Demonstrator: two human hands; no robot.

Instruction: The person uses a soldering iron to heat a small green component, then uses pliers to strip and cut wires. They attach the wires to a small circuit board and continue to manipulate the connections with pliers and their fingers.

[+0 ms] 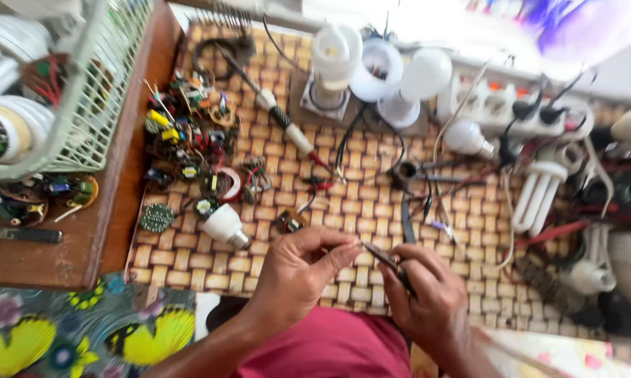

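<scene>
I work over the woven mat (371,203), which covers most of the bench and carries nearly everything in view. To its left sits the wooden board (119,175) with a wire basket (98,91) holding spiral lamp parts. Along the far edge lies a white power strip (497,105) with plugs inserted, and beside it stand several lamp housings (333,63) and a white bulb (424,77). A heap of small circuit parts (189,140) lies on the left of the mat, well apart from my hands, with a loose bulb base (226,225) just nearer.

My left hand (298,269) is closed in a pinch at thumb and forefinger; what it pinches is too small to make out. My right hand (427,294) is clenched around a thin dark tool (384,259), whose tip meets the left fingertips (349,246) above the near edge of the mat.

To do this step well, I judge that:
1. The left pinch should hold firm and motionless, with the wrist braced.
2. The tool tip should be moved in short, light strokes.
3. Both hands should stay low over the mat, so a dropped part lands in reach.
4. Loose wires (427,203) nearby should be kept out of the work.
</scene>
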